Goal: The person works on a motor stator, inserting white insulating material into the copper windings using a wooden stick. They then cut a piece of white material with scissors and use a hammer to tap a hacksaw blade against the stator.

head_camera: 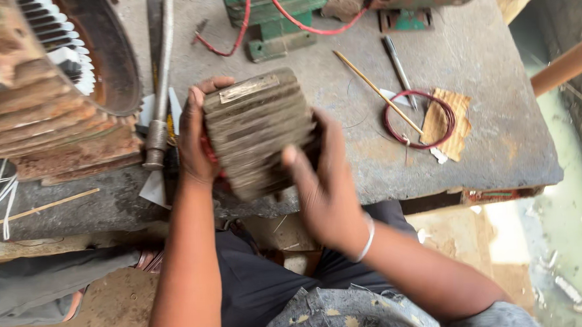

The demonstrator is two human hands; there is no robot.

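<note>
I hold a small ribbed motor housing (253,129), grey-brown and dirty, over the near edge of the workbench (486,142). My left hand (195,132) grips its left side, thumb on the top by a small metal plate. My right hand (324,181) clasps its right and lower side, a silver bangle on that wrist. The housing is tilted, its fins facing me. Its open ends are hidden by my hands.
A large rusty finned motor body (46,109) lies at the left. A metal bar (160,77) lies beside it. Behind stands a green motor base (275,20) with red wires. A red wire coil (420,118), cardboard, a stick and a pen lie at right.
</note>
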